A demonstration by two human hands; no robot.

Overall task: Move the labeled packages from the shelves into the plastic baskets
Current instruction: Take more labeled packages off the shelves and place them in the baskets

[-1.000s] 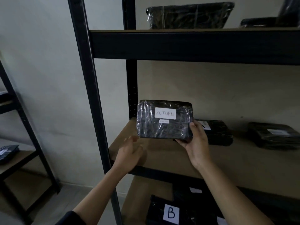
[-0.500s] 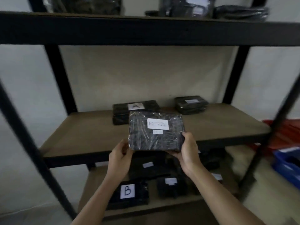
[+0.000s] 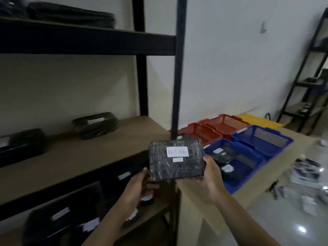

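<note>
Item: one package (image 3: pixel 176 159), held off the shelf (image 3: pixel 88 153) in front of its right post, between shelf and baskets.

Hands: your left hand (image 3: pixel 140 181) was closed on the package's lower left corner; your right hand (image 3: pixel 212 176) was closed on its right edge, thumb on top. Both gripped it, label up.

Step in hand, as judged: carrying it to a basket. You did well to keep the label facing you so it could be matched to a basket. Clear the post before you swing right, then lower the package in flat instead of dropping it.

Description: flat black rectangle in glossy, wrinkled clear wrap; likely slippery, so a two-sided grip suited it. A white handwritten label that appeared to read "RETURN", with a smaller sticker below it.

Destinations: two blue baskets (image 3: pixel 248 166) and two red baskets (image 3: pixel 209 133) on the floor to the right. The nearer blue one already held dark packages. Which basket takes returns could not be told.
</note>
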